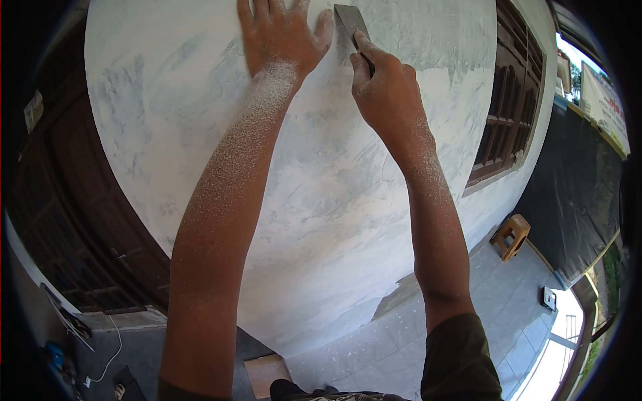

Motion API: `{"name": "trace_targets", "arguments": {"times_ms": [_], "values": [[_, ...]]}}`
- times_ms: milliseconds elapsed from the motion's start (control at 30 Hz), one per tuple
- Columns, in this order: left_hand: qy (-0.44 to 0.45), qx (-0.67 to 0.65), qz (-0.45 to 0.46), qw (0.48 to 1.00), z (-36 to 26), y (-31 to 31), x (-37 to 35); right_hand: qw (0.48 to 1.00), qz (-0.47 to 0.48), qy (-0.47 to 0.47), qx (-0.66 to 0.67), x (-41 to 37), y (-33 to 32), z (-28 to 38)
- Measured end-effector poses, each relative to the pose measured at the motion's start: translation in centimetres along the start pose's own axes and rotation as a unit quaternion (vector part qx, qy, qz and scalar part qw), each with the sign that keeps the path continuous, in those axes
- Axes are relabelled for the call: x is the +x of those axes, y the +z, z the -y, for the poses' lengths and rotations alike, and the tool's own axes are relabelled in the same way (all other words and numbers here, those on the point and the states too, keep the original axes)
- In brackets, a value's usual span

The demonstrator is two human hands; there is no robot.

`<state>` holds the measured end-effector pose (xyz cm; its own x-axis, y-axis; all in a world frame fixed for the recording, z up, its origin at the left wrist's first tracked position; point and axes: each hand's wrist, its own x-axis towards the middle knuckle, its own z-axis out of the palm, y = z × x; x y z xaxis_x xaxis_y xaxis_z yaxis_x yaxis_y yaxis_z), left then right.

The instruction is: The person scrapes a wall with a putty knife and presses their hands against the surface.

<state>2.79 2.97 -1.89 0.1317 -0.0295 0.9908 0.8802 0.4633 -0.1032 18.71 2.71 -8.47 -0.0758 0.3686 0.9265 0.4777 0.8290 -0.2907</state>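
My left hand (284, 33) lies against the white, grey-smeared wall (328, 180) at the top of the view, its fingers spread and partly cut off by the frame edge. White dust covers its wrist and forearm. Just to the right, my right hand (386, 83) grips the handle of a flat metal scraper (349, 25). The scraper's wide blade points up and meets the wall, close beside my left thumb. Some white dust also lies on my right wrist.
A dark wooden door (100, 200) stands at the left and a brown-framed window (511, 93) at the right. On the tiled floor (481, 301) are a brown stool (511, 236) and a small white-and-black object (548, 298). A white cable (119, 341) lies lower left.
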Motion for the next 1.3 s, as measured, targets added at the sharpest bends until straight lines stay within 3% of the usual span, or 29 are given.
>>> {"name": "trace_targets", "arguments": {"times_ms": [67, 567, 700, 900, 1167, 1300], "values": [[0.012, -0.02, -0.04, 0.999, 0.3, 0.9, 0.0, 1.0, 0.009, 0.003, -0.006, -0.3, -0.1, 0.1], [0.017, -0.025, -0.019, 0.999, 0.3, 0.6, -0.1, 0.999, -0.039, -0.022, 0.018, -0.4, 1.5, -0.3], [0.015, -0.023, -0.004, 1.0, 0.3, 0.4, -0.1, 1.0, -0.002, 0.017, 0.02, -0.5, 0.7, 0.5], [0.017, -0.016, -0.033, 0.999, 0.3, 0.7, -0.1, 0.999, -0.026, -0.01, 0.015, -0.5, 1.1, 0.0], [0.011, -0.027, -0.033, 0.999, 0.3, 0.4, 0.0, 0.999, 0.052, 0.002, -0.007, -1.4, 0.4, -0.7], [0.013, -0.018, -0.037, 0.999, 0.4, 0.4, -0.2, 0.999, 0.048, -0.009, 0.008, 0.2, -0.2, -0.5]]}}
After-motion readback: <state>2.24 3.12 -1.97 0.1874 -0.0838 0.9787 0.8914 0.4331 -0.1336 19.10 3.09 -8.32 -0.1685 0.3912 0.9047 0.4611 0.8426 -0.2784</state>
